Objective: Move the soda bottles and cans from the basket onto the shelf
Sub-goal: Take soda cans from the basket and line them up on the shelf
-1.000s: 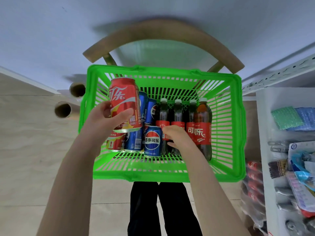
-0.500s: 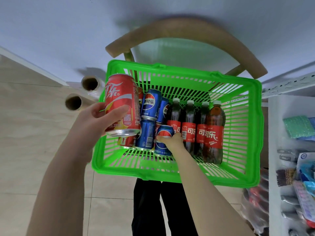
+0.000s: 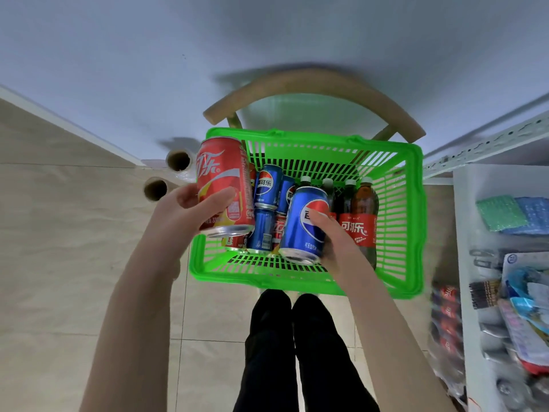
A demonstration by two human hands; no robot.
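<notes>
Gripping a red can (image 3: 223,185) in my left hand (image 3: 181,215), I have my thumb laid across its front and my other fingers curled round behind it, so the can sits left of the frame's centre, above the left rim of the green basket (image 3: 411,221). It is bright red with a white ribbon and white characters down its side, a yellow patch near the bottom, and a silver base turned toward me. My right hand (image 3: 338,242) wraps a blue can (image 3: 304,224) near the middle of the frame, thumb pressed on its round red, white and blue emblem, the remaining fingers hidden behind it; the can is tilted, its silver base toward the lower edge of the basket. Inside the basket, between the two held cans, more blue cans (image 3: 267,188) and a red one lie stacked. Right of centre stand dark cola bottles (image 3: 364,215) with white caps and red labels bearing white characters. The basket rests on a wooden chair (image 3: 312,84) in the upper middle. A white shelf (image 3: 463,263) with mixed goods runs down the right edge of the frame.
</notes>
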